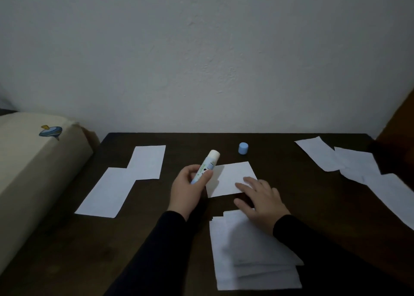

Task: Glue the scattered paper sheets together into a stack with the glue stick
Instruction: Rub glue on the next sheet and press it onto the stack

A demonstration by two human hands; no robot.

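1. My left hand (187,189) has its grip curled around the glue stick (206,167), and the white tip points up and away from me.
2. My right hand (259,197) is flat, its grip wide, with the fingertips pressing on a small paper sheet (230,177) in the middle of the dark counter (291,183).
3. The stack of sheets (253,257) lies close to me, partly under my right wrist.
4. The blue cap (243,148) stands alone, farther back.
5. Two sheets (125,179) lie on the left, and more loose sheets (349,163) lie on the right.
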